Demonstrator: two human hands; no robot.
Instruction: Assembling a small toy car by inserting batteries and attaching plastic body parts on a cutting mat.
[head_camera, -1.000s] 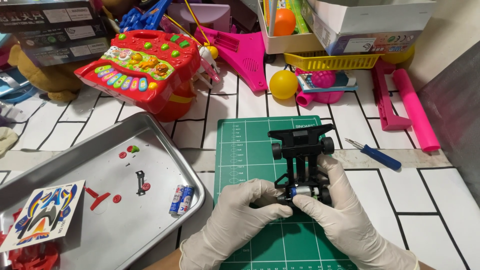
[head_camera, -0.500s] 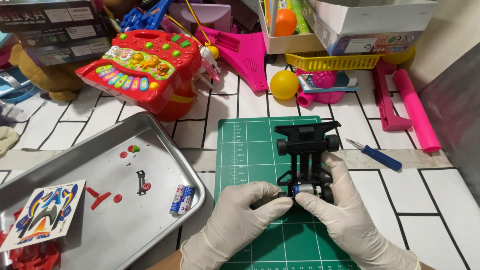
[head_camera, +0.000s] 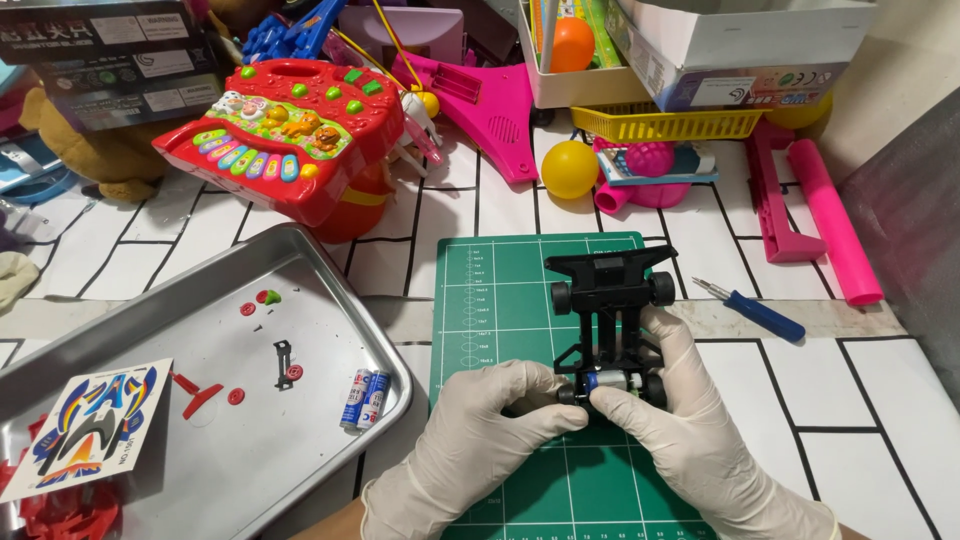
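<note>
Black toy car chassis flat on the green cutting mat, front axle and wheels pointing away, rear end tucked between both gloved hands. Left hand curled narrow against the chassis's rear left corner, fingertips pinching at the small silver-and-blue motor seated at the back. Right hand wrapped along the chassis's right side, thumb pressing on the motor, fingers alongside the rear right wheel; closed on the chassis.

Chassis near the mat's right half, front wheels well inside the far edge. Bare mat to the left of the chassis and in front of the hands. Blue-handled screwdriver just off the mat's right edge on the bench. Metal tray close beside the mat's left edge, holding two small batteries, red bits and a sticker sheet. Beyond the mat's far edge, a yellow ball, a red toy keyboard and pink toy parts crowding the bench.
</note>
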